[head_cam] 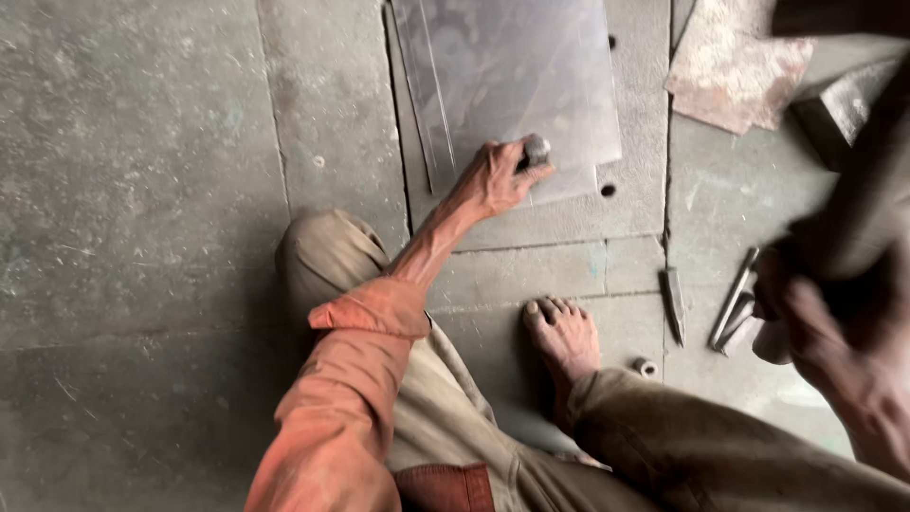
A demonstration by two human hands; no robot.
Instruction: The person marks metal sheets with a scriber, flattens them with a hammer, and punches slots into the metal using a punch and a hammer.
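Note:
My left hand reaches forward and is closed around a short steel punch that stands on the near edge of a grey metal sheet lying on the floor. My right hand is raised close to the camera at the right, blurred, gripping a dark hammer handle that runs up toward the top right corner. The hammer's head is out of sight. I squat with my bare foot on the stone floor, just below the sheet.
A rusty metal plate lies at the top right beside a dark block. A chisel and several steel rods lie on the floor right of my foot, with a small ring nearby. Two holes mark the slab.

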